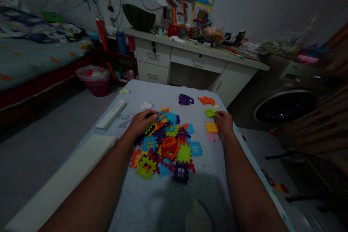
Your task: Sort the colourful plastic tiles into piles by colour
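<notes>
A heap of several coloured plastic waffle tiles (167,145) lies in the middle of a light cloth-covered table (152,203). My left hand (141,121) rests on the heap's far left edge, fingers curled onto a blue tile. To the right, sorted apart, lie a purple tile (185,99), an orange one (206,100), a green one (209,112), a yellow one (211,127) and a pink one (212,137). My right hand (225,121) sits beside the yellow and green tiles, fingers bent down touching them.
A long white box (112,114) lies at the table's left edge. Beyond stand a cluttered white desk (195,56), a pink bin (94,79), a bed (29,61) at the left and a washing machine (285,105) at the right.
</notes>
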`<state>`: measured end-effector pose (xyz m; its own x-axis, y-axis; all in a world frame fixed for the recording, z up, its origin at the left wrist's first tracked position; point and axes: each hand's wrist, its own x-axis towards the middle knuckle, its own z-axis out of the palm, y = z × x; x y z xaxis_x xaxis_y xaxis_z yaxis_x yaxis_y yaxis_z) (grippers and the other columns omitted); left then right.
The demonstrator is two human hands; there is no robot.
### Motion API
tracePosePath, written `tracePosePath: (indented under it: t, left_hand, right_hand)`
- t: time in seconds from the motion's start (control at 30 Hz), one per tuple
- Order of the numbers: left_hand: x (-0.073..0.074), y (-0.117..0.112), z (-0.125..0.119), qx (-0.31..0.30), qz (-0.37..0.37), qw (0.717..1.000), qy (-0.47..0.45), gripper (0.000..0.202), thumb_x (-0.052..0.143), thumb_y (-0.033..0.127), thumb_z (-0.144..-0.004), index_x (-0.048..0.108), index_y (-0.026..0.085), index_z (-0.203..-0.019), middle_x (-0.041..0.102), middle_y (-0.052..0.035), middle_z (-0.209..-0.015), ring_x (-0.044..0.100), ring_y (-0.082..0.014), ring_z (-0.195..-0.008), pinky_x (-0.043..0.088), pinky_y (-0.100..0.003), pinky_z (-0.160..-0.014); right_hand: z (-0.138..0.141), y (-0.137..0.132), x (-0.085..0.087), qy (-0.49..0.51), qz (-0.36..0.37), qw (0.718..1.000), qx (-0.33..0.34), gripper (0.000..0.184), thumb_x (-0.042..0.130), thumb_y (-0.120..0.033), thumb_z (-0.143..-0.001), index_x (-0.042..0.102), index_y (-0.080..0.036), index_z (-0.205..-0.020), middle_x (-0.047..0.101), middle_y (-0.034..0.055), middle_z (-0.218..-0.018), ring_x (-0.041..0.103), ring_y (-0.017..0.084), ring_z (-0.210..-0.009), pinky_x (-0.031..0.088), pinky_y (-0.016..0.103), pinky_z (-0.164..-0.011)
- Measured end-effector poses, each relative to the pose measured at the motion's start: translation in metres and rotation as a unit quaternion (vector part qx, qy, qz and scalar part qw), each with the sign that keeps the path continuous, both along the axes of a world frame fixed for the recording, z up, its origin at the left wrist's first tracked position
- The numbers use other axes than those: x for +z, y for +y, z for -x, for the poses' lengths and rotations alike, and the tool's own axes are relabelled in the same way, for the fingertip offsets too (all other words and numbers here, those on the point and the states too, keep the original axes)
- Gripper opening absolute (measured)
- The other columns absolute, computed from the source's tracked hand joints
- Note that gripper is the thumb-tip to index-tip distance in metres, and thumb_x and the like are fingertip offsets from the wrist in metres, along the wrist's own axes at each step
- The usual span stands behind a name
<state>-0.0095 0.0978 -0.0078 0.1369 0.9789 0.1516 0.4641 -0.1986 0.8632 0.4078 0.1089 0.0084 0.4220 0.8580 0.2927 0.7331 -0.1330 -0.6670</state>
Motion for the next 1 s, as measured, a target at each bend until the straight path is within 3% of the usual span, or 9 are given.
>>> tracePosePath:
  t: [0.13,0.23,0.33,0.4,0.5,0.6,0.77,1.0]
  left_hand:
    - [0.0,0.001,0.0,-0.001,-0.003,1.0,0.002,0.046,0.057,0.057,-0.081,0.07,0.021,-0.106,0.073,-0.005,-0.106,0.065,-0.0261,-0.1,0.048,-0.036,-0.091]
    - [-0.002,0.001,0.0,-0.001,-0.009,1.0,-0.002,0.045,0.058,0.056,-0.081,0.071,0.021,-0.105,0.073,-0.0047,-0.105,0.066,-0.0258,-0.099,0.049,-0.036,-0.091]
    - [-0.003,0.001,0.001,0.0,-0.012,1.0,-0.003,0.044,0.058,0.056,-0.081,0.071,0.021,-0.104,0.074,-0.0039,-0.102,0.066,-0.0252,-0.097,0.049,-0.036,-0.089]
    - [-0.003,0.001,0.001,0.0,-0.013,1.0,-0.002,0.044,0.057,0.056,-0.081,0.071,0.021,-0.104,0.073,-0.0037,-0.102,0.066,-0.0249,-0.096,0.049,-0.035,-0.088]
    - [-0.002,0.001,0.001,-0.004,-0.014,1.0,-0.002,0.044,0.057,0.056,-0.081,0.07,0.021,-0.104,0.073,-0.0041,-0.103,0.066,-0.0249,-0.097,0.049,-0.036,-0.09]
    - [0.0,0.0,0.0,-0.001,-0.012,1.0,-0.002,0.045,0.057,0.057,-0.081,0.07,0.021,-0.105,0.073,-0.0049,-0.103,0.066,-0.0253,-0.098,0.048,-0.037,-0.091]
    - [0.006,-0.003,-0.001,-0.002,0.001,1.0,-0.002,0.046,0.058,0.057,-0.079,0.07,0.021,-0.105,0.073,-0.0053,-0.105,0.066,-0.0263,-0.099,0.048,-0.038,-0.092]
    - [0.01,-0.004,-0.001,-0.01,0.013,1.0,0.013,0.048,0.059,0.057,-0.077,0.071,0.022,-0.107,0.074,-0.0051,-0.106,0.066,-0.0272,-0.099,0.049,-0.04,-0.092]
  right_hand:
    - [0.0,0.0,0.004,-0.04,0.019,0.999,-0.027,0.032,0.055,-0.025,-0.073,0.075,-0.012,-0.093,0.074,0.0127,-0.093,0.067,0.026,-0.085,0.049,0.037,-0.081]
    - [0.008,0.0,0.014,-0.049,-0.003,0.999,0.004,0.033,0.055,-0.023,-0.074,0.074,-0.012,-0.099,0.073,0.0126,-0.097,0.066,0.025,-0.087,0.049,0.038,-0.085]
    - [0.03,-0.003,0.027,-0.046,-0.016,0.991,0.125,0.026,0.058,-0.022,-0.075,0.073,-0.015,-0.095,0.073,0.0097,-0.096,0.065,0.022,-0.086,0.049,0.036,-0.084]
    - [0.051,-0.007,0.034,-0.051,-0.003,0.97,0.236,0.02,0.061,-0.022,-0.077,0.073,-0.017,-0.091,0.072,0.0081,-0.095,0.064,0.021,-0.088,0.048,0.035,-0.084]
    - [0.082,-0.017,0.042,-0.063,0.046,0.914,0.397,0.013,0.066,-0.022,-0.079,0.073,-0.019,-0.09,0.071,0.0062,-0.095,0.063,0.019,-0.09,0.047,0.034,-0.086]
    - [0.104,-0.027,0.048,-0.079,0.099,0.856,0.501,0.01,0.07,-0.023,-0.08,0.072,-0.018,-0.088,0.07,0.0047,-0.091,0.062,0.019,-0.089,0.045,0.033,-0.086]
    - [0.122,-0.039,0.059,-0.158,0.176,0.824,0.515,0.026,0.075,-0.022,-0.075,0.068,-0.016,-0.1,0.064,0.0041,-0.091,0.057,0.018,-0.086,0.042,0.029,-0.078]
    - [0.127,-0.047,0.057,-0.195,0.19,0.832,0.484,0.029,0.071,-0.015,-0.073,0.062,-0.016,-0.1,0.057,0.0058,-0.1,0.053,0.018,-0.09,0.041,0.028,-0.081]
